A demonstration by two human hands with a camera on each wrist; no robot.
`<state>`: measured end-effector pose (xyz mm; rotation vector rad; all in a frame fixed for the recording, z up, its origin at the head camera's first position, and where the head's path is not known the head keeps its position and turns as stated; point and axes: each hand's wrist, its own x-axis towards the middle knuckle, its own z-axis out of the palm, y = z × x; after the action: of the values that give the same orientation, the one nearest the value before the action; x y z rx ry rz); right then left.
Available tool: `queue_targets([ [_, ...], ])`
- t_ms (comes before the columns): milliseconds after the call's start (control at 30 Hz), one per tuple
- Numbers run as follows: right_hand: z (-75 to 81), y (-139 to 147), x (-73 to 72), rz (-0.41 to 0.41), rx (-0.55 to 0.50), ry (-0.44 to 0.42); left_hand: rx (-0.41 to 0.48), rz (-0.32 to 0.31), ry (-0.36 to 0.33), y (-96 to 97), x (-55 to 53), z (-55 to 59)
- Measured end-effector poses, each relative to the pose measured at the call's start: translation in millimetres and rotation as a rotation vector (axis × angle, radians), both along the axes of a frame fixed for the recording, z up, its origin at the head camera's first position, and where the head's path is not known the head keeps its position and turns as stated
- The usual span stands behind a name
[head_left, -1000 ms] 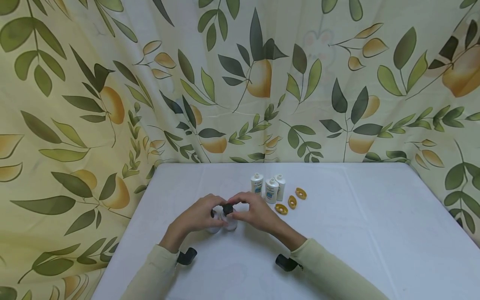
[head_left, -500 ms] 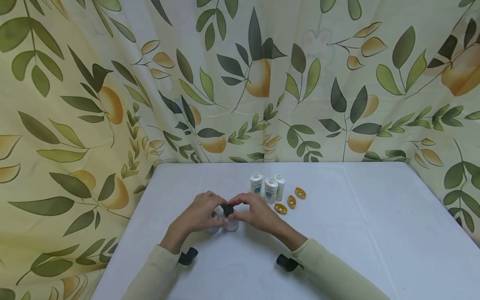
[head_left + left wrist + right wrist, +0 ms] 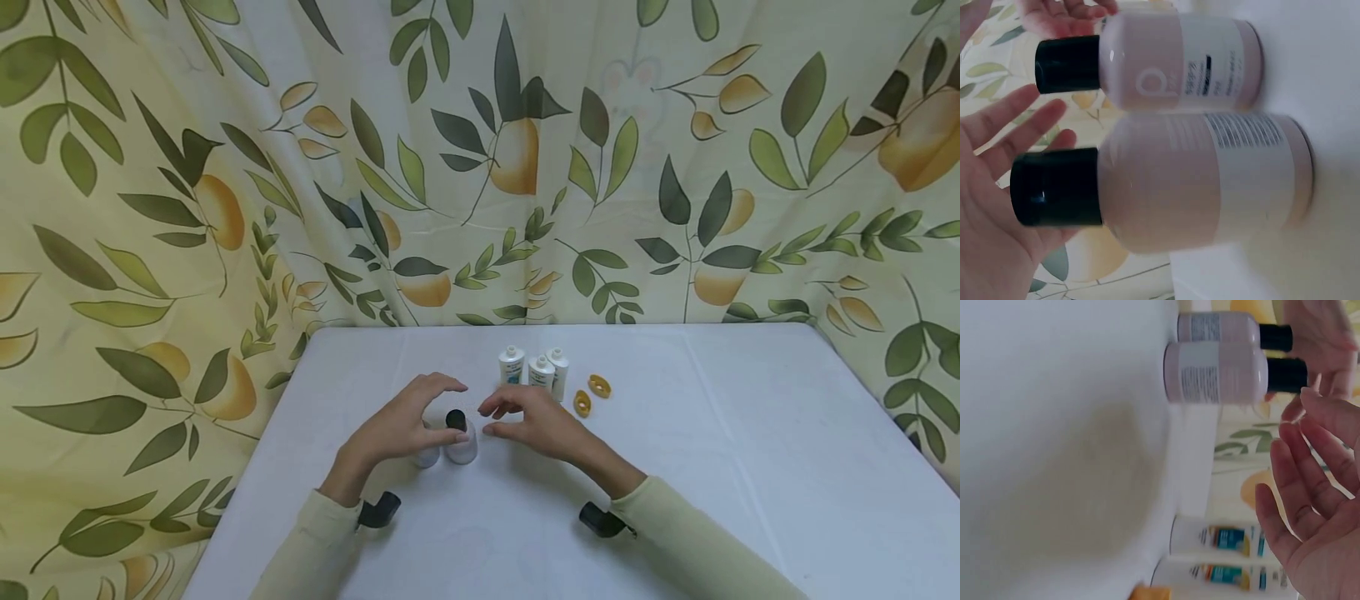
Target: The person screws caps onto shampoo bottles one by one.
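Note:
Two pinkish bottles with black caps stand upright side by side on the table. The right bottle (image 3: 461,450) has its black cap (image 3: 455,420) between my hands; the left bottle (image 3: 426,457) is partly covered by my left hand (image 3: 397,425). That hand is spread around the caps, thumb and fingers apart. In the left wrist view its palm faces the nearer bottle (image 3: 1166,181), with the farther bottle (image 3: 1147,62) behind. My right hand (image 3: 543,423) hovers just right of the bottles, fingers loosely bent and holding nothing. In the right wrist view its fingertips lie near the closer bottle's cap (image 3: 1287,375).
Three white bottles (image 3: 512,367) without caps stand behind my right hand. Two yellow oval rings (image 3: 600,385) lie to their right on the white-covered table (image 3: 712,467). A curtain with leaves and fruit (image 3: 465,167) hangs behind the table.
Both hands were at the right bottle's black cap and have come off it. The right hand has moved right, covering a third yellow ring; the left fingers have spread and lifted.

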<state>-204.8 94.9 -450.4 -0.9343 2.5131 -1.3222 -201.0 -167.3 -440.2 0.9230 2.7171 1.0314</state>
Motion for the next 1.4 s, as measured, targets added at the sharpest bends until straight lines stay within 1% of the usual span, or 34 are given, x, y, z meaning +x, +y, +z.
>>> queue_targets([
  [167,-2.1,15.6,-1.6,-0.023,-0.011,-0.002,0.118,-0.009,0.051,7.2,-3.2,-1.0],
  [267,-2.2,24.2,-2.2,-0.032,-0.012,-0.018,0.165,0.016,0.065,14.2,-4.5,0.5],
  [367,-2.1,32.2,-2.8,-0.050,0.000,-0.026,0.201,0.045,0.058,22.5,-6.3,2.8],
  [567,-3.3,44.6,-4.7,-0.088,0.030,-0.041,0.244,0.090,0.023,39.1,-11.3,8.6],
  [667,-5.4,50.5,-6.3,-0.102,0.038,-0.045,0.249,0.119,0.008,47.3,-14.2,11.2],
  [767,-7.7,56.5,-7.8,-0.124,0.048,-0.048,0.251,0.133,0.000,55.4,-17.5,12.5],
  [833,-8.7,60.4,-8.7,-0.141,0.051,-0.046,0.248,0.141,0.007,60.6,-19.1,12.1],
  [1000,-10.8,70.9,-11.1,-0.154,0.051,0.006,0.268,0.181,0.024,73.4,-20.9,10.9],
  [1100,-12.5,76.7,-12.5,-0.173,0.074,0.017,0.302,0.215,0.016,80.9,-19.9,11.1],
  [1233,-13.7,82.3,-13.7,-0.221,0.145,0.027,0.347,0.256,0.025,91.2,-18.8,11.1],
  [1333,-14.7,85.3,-14.7,-0.247,0.187,0.045,0.386,0.300,0.027,99.6,-18.6,9.8],
  [1400,-15.5,87.4,-15.1,-0.256,0.199,0.059,0.428,0.334,0.019,106.1,-18.2,8.3],
])
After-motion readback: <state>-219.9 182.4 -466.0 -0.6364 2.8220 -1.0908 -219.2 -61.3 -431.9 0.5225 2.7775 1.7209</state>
